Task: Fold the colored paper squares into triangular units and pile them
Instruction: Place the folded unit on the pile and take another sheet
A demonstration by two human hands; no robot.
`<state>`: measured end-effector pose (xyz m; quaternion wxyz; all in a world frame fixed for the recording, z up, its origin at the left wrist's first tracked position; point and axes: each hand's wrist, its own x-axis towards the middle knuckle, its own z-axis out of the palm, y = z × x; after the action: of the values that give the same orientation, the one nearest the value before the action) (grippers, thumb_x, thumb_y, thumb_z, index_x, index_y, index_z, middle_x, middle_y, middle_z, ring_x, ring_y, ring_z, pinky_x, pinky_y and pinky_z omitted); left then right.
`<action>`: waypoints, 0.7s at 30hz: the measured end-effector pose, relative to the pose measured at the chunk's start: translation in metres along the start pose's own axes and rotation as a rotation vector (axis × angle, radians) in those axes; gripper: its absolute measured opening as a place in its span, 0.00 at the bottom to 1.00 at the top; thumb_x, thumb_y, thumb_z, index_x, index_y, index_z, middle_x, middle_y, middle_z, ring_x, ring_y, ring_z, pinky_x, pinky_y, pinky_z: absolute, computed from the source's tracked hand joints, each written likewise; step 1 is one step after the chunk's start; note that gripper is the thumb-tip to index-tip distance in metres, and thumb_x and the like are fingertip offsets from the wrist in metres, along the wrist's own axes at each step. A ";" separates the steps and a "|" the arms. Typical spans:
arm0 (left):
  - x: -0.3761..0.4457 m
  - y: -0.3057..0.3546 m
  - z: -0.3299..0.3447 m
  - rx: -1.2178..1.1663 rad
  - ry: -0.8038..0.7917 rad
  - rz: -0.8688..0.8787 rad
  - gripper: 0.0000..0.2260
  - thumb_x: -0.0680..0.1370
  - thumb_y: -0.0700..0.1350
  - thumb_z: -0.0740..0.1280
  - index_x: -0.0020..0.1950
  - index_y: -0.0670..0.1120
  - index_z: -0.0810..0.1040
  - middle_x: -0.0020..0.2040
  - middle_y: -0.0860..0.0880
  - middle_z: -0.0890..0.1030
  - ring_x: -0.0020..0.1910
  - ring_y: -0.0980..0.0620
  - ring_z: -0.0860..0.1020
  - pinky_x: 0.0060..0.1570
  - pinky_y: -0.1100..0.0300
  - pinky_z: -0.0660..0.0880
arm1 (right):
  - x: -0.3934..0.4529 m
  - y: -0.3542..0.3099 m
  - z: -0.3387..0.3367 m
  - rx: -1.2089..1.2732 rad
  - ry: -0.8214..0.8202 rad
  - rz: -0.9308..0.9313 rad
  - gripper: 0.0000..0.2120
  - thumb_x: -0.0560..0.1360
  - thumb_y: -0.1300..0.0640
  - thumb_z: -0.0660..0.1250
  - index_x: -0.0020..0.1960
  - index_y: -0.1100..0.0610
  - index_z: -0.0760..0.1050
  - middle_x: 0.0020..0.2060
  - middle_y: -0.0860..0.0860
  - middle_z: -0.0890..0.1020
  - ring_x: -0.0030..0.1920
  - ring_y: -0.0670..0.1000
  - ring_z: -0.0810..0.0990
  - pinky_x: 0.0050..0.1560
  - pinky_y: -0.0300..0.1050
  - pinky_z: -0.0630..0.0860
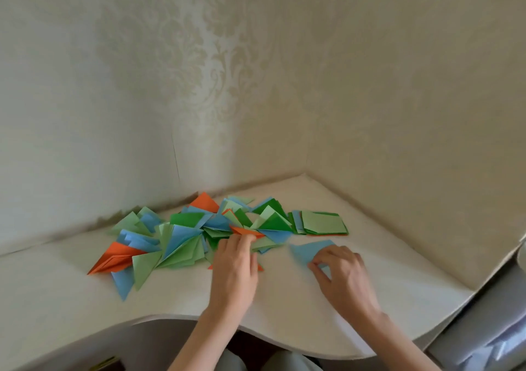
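A spread pile of folded triangles (182, 236) in green, blue and orange covers the middle of the white table (284, 308). To its right lies a stack of flat paper squares (323, 222), light green on top. My left hand (234, 268) rests at the pile's near edge, its fingertips on an orange folded triangle (244, 231); another orange piece (260, 267) peeks out from under the palm. My right hand (341, 273) pinches a light blue paper (310, 251), folded to a triangle, against the table.
The table fills a corner between two patterned walls (256, 85). Its curved front edge (176, 318) runs just before my forearms. A grey surface (484, 328) stands lower at the right.
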<state>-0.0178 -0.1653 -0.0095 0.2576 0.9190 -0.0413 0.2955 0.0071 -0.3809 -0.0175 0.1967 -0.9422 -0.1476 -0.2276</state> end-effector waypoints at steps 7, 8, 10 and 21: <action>-0.003 0.046 0.043 -0.357 -0.263 0.125 0.12 0.77 0.38 0.64 0.60 0.46 0.74 0.55 0.51 0.76 0.57 0.54 0.73 0.59 0.62 0.69 | -0.016 0.013 -0.004 0.036 -0.113 0.047 0.03 0.72 0.47 0.70 0.44 0.45 0.81 0.44 0.39 0.81 0.48 0.47 0.77 0.49 0.44 0.68; -0.004 0.048 0.048 -0.353 -0.295 0.125 0.13 0.77 0.38 0.64 0.62 0.47 0.73 0.55 0.52 0.76 0.58 0.55 0.73 0.60 0.62 0.69 | -0.016 0.015 -0.004 0.063 -0.126 0.070 0.04 0.73 0.46 0.69 0.44 0.45 0.81 0.45 0.39 0.81 0.49 0.47 0.76 0.51 0.45 0.68; -0.005 0.049 0.055 -0.316 -0.333 0.120 0.16 0.77 0.38 0.62 0.63 0.49 0.72 0.55 0.54 0.77 0.57 0.55 0.72 0.60 0.61 0.68 | -0.015 0.016 -0.004 0.141 -0.132 0.128 0.04 0.72 0.46 0.70 0.44 0.45 0.81 0.44 0.39 0.81 0.49 0.47 0.76 0.53 0.46 0.71; 0.001 0.045 0.073 -0.227 -0.334 0.132 0.13 0.78 0.43 0.63 0.62 0.53 0.73 0.53 0.57 0.76 0.55 0.54 0.71 0.58 0.59 0.66 | -0.011 0.014 0.007 0.179 -0.133 0.251 0.10 0.73 0.43 0.67 0.53 0.41 0.74 0.50 0.38 0.75 0.52 0.42 0.73 0.58 0.44 0.66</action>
<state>0.0108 -0.2411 -0.0396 0.3290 0.9157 -0.1765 0.1486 0.0052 -0.3927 -0.0331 0.2967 -0.9449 -0.0611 -0.1244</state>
